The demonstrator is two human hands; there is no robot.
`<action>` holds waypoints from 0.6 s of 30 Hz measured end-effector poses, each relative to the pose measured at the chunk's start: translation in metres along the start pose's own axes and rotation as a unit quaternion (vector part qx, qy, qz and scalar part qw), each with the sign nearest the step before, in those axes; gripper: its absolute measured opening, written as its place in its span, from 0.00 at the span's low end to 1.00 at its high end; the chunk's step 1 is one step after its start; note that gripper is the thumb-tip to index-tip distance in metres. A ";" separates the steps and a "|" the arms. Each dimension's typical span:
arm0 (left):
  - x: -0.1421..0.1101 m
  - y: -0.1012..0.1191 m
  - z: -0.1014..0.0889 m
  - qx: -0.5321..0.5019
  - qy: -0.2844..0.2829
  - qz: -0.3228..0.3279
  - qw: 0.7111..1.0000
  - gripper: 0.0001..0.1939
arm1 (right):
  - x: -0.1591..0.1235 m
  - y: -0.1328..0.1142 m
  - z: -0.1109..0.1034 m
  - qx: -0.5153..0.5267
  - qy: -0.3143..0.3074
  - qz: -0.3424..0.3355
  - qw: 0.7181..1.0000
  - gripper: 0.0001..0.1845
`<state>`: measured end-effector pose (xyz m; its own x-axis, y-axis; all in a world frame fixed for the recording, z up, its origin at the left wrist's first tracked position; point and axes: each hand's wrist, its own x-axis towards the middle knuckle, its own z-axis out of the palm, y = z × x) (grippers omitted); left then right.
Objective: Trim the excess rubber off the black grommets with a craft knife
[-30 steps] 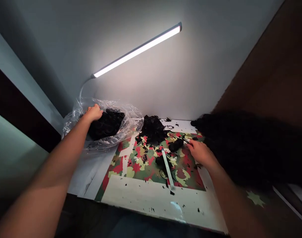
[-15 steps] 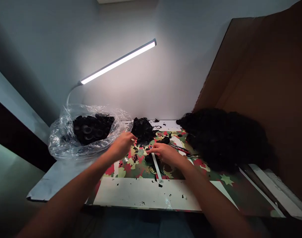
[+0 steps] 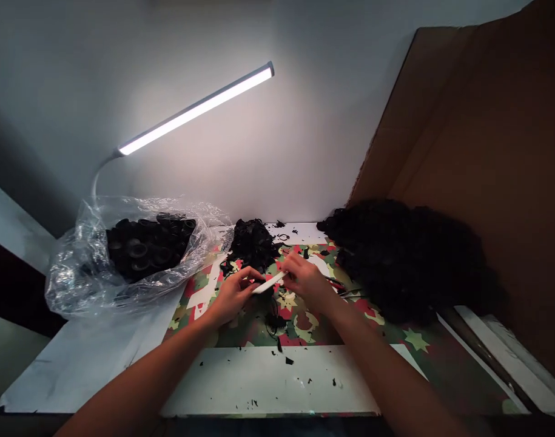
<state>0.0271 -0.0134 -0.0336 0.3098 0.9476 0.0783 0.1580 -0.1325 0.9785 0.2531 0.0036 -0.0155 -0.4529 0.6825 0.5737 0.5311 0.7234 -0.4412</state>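
Note:
A slim white stick (image 3: 270,283) is held slantwise above the patterned table cover, its right end higher. My right hand (image 3: 306,280) is closed, with its fingertips pinching the upper end. At the lower end, my left hand (image 3: 232,297) has its thumb and fingers bent around the tip. Something dark shows just under that tip; I cannot make out whether it is held. Beneath the hands lie black rubbery scraps (image 3: 276,323). Behind them rises a small heap of black trimmings (image 3: 253,241).
A clear plastic bag (image 3: 68,279) full of black rubber rings (image 3: 145,249) stands at left under a lit lamp (image 3: 199,110). A large black heap (image 3: 409,261) lies at right against a cardboard sheet (image 3: 477,133). A red-handled tool (image 3: 335,284) lies behind my right hand.
The white stick has come up off the table and now spans both hands. My left hand has moved nearer and down to its end. The view has shifted slightly.

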 end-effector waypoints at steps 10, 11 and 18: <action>-0.001 -0.008 0.006 -0.196 0.044 -0.029 0.979 0.16 | -0.004 -0.026 0.011 0.269 0.086 0.187 0.941 0.11; -0.002 -0.006 0.007 -0.184 0.057 -0.018 0.981 0.17 | -0.004 -0.028 0.012 0.253 0.078 0.171 0.949 0.10; -0.007 0.005 0.005 -0.059 0.097 0.028 0.993 0.40 | -0.005 -0.036 0.016 0.188 0.055 0.098 0.976 0.08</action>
<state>0.0303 -0.0218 -0.0299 0.1273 0.9794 0.1569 0.0315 -0.1621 0.9863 0.2250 -0.0236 -0.0134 -0.2790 0.8114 0.5136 0.2910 0.5811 -0.7600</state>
